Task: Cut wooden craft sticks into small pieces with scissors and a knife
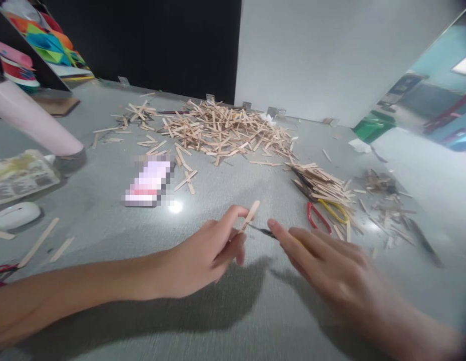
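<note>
Between the thumb and fingers of my left hand (pixel 214 245) is a short wooden craft stick (pixel 251 214), tilted with its rounded end up. A dark mark shows near its lower end. My right hand (pixel 330 265) is closed around a craft knife (pixel 268 232); its thin blade points left and meets or nearly meets the stick's lower part. Most of the knife's handle is hidden in my fingers, with a bit of yellow showing. Beyond my right hand lie pliers with one red and one yellow handle (pixel 318 216), their jaws beside a bundle of craft sticks (pixel 325 183).
A large heap of craft sticks (pixel 225 128) spreads along the back panel. A blurred-out phone (pixel 150 181) lies left of centre. Further left are a white mouse (pixel 17 215), a plastic packet (pixel 24 175) and a pink bottle (pixel 37 118). Wood scraps (pixel 391 215) litter the right side.
</note>
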`<state>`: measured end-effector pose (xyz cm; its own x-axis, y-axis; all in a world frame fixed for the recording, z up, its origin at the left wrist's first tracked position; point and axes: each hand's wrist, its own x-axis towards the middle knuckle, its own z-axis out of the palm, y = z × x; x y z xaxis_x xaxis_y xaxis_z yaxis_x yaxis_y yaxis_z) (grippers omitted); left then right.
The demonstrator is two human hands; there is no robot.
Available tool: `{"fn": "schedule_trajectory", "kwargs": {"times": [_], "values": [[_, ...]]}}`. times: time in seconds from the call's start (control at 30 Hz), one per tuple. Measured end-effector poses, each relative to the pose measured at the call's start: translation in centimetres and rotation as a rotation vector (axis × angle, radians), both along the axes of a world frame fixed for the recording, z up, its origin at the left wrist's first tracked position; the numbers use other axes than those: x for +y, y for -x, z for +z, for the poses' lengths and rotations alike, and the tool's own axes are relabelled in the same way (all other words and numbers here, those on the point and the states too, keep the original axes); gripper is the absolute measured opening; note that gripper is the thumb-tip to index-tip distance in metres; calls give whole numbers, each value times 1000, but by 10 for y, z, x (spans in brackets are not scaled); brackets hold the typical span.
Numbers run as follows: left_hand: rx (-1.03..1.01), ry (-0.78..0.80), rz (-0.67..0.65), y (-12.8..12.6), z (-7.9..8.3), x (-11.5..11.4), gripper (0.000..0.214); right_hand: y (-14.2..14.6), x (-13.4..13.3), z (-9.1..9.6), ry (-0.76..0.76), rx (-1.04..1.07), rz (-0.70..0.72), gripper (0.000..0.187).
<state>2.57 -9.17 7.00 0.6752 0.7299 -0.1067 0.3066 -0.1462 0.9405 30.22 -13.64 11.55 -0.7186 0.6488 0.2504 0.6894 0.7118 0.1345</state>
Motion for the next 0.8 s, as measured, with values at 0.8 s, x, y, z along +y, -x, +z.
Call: {"fn": "schedule_trajectory", "kwargs": {"times": [0.8], "values": [[301, -429, 133, -26, -94, 8, 56, 25, 32, -77, -343, -454, -167, 22]]}}
